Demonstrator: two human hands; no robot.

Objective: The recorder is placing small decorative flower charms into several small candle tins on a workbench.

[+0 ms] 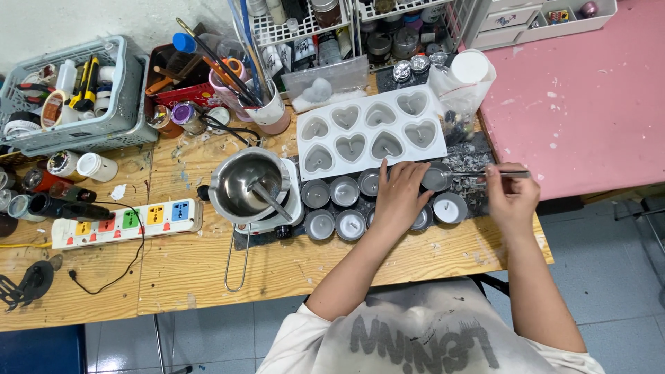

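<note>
Nearest the person, the left hand (400, 196) lies palm-down with fingers spread over a cluster of small round metal tins (346, 206) filled with grey wax, which stand in two rows on the wooden plank tabletop (201, 266). The hand presses on the tins rather than gripping anything. Just beside it, the right hand (511, 194) is closed in a pinch around a thin metal rod-like tool (485, 173), whose far end reaches to one tin (438, 178) at the right of the upper row. A tin with pale wax (449, 208) sits between the two hands.

Left of the tins, a steel melting pot (249, 183) with a wire handle stands on a small heater, a stirrer leaning inside it. Further left lies a white power strip with coloured sockets (128, 221).

Beyond the tins rests a white silicone mould with eight heart-shaped cavities (370, 130), holding grey wax. Behind it stand a cup of brushes (267, 104), a grey plastic basket of supplies (76, 93) and wire racks of jars (360, 28). A pink tabletop (589, 90) adjoins on the right.
</note>
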